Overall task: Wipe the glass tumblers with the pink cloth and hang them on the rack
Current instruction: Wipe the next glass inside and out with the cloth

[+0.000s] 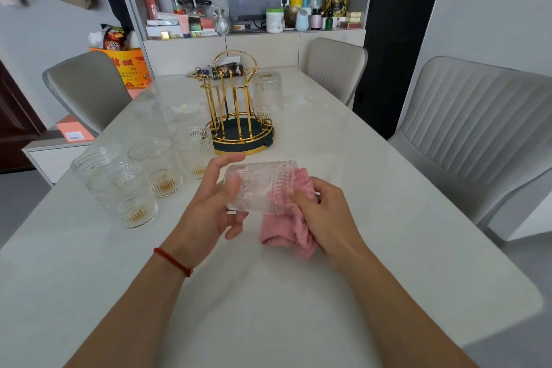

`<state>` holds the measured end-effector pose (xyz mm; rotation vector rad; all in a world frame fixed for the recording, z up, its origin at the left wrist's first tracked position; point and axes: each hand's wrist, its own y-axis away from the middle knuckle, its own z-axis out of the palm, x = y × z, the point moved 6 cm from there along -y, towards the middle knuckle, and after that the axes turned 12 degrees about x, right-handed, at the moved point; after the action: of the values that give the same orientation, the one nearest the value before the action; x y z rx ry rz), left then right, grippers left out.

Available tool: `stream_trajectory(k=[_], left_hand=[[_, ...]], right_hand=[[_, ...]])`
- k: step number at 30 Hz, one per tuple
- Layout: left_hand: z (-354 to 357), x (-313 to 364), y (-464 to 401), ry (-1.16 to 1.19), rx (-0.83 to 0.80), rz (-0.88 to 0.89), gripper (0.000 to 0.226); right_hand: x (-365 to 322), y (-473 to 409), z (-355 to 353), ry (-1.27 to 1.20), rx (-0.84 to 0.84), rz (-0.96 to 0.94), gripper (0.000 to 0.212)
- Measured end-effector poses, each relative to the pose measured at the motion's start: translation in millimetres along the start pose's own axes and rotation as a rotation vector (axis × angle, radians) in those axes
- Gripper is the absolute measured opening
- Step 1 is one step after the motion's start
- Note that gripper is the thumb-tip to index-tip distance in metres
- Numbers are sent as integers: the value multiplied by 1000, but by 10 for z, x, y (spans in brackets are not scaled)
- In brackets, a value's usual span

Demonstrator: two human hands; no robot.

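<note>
My left hand (213, 203) grips a patterned glass tumbler (258, 187) lying on its side above the white table, its base toward that hand. My right hand (324, 213) holds the pink cloth (286, 228), which is pushed into the tumbler's mouth and hangs below it. The gold rack (236, 104) on its dark round base stands behind, with one tumbler (268, 95) hung upside down on its right side. Several more tumblers (122, 191) stand upright at the left of the table.
Three grey chairs surround the white table (298, 293): one at the left (86, 89), one at the far right corner (334, 69), one at the right (478, 134). Keys and a small box lie behind the rack. A cluttered shelf runs along the back wall.
</note>
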<state>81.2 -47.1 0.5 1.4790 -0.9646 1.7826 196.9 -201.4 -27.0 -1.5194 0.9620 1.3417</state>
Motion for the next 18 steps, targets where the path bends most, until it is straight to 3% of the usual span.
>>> stream_trajectory(k=[3, 6, 10, 13, 16, 18], left_hand=[[-57, -89, -88, -200, 207, -95, 35], [-41, -192, -74, -97, 163, -251, 43], [23, -114, -7, 70, -18, -72, 40], [27, -61, -17, -49, 51, 49, 35], [-23, -225, -65, -109, 215, -160, 46], [-7, -284, -50, -2, 171, -243, 46]], right_hand=[[-36, 22, 36, -19, -62, -8, 14], [-16, 25, 46, -19, -43, 1, 14], [53, -5, 4, -56, -1, 78, 9], [12, 0, -5, -74, -58, 73, 12], [-12, 29, 21, -55, -73, 37, 15], [-3, 31, 36, -14, -52, 28, 13]])
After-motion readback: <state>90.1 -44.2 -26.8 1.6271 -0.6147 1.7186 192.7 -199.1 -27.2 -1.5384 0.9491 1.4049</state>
